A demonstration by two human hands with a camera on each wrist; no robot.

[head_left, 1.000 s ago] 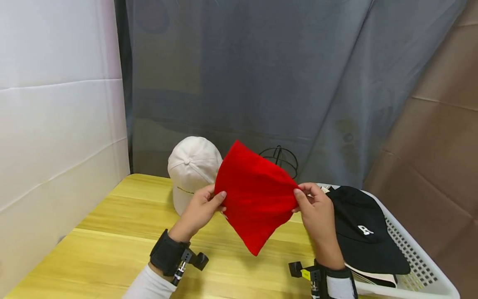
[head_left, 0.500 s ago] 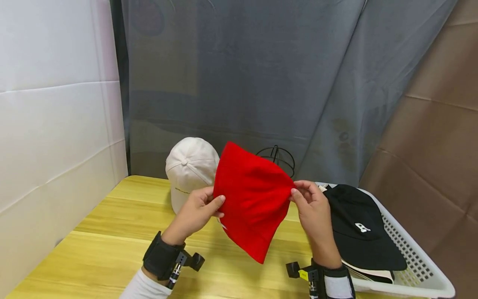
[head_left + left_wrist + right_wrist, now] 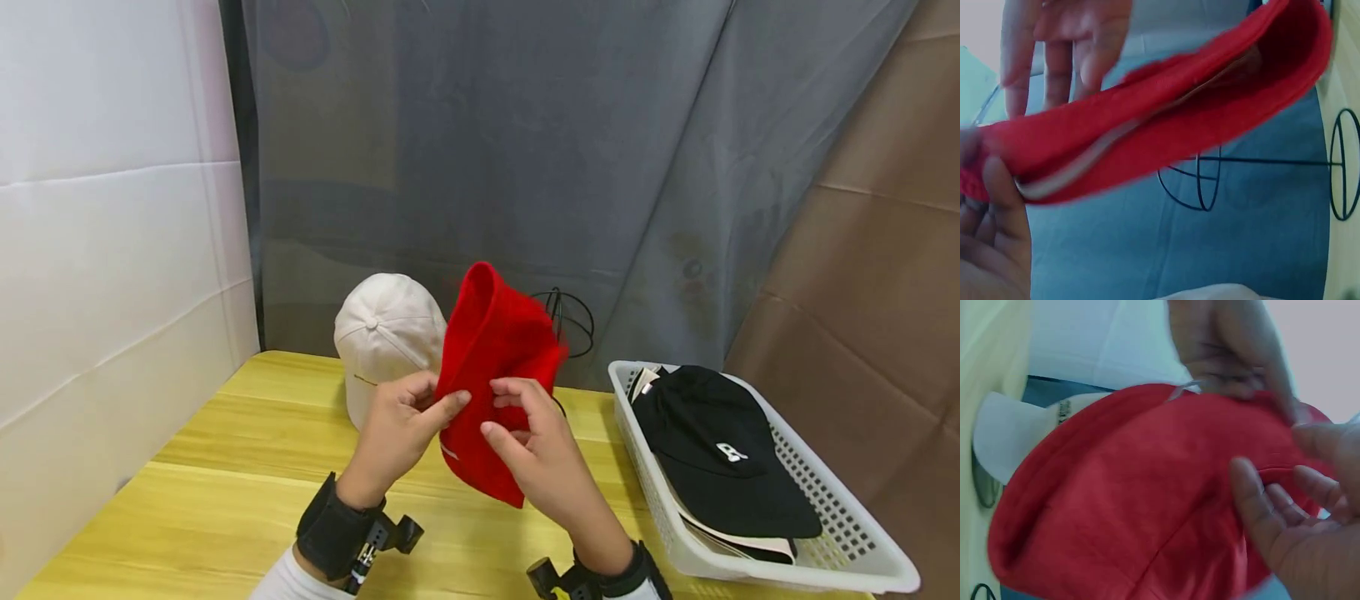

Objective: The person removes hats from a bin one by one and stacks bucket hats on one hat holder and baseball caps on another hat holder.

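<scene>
From the head view, the left hand (image 3: 393, 429) and right hand (image 3: 536, 454) pinch one red hat (image 3: 491, 367) above the tabletop (image 3: 225, 467); one white cap (image 3: 386, 333) behind, one black cap (image 3: 712, 442) topping others in one basket (image 3: 862, 571). From the left wrist view, the hat (image 3: 1166, 119) sags, probably soft and light, best held at its rim. From the right wrist view, fingers (image 3: 1254, 500) curl around the hat (image 3: 1122, 506).

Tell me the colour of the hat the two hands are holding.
The hat is plain bright red, clearest in the head view.

front table (image 3: 225, 500): open | behind: white cap (image 3: 386, 333), wire stand (image 3: 573, 321) | right: basket (image 3: 750, 567)
</scene>
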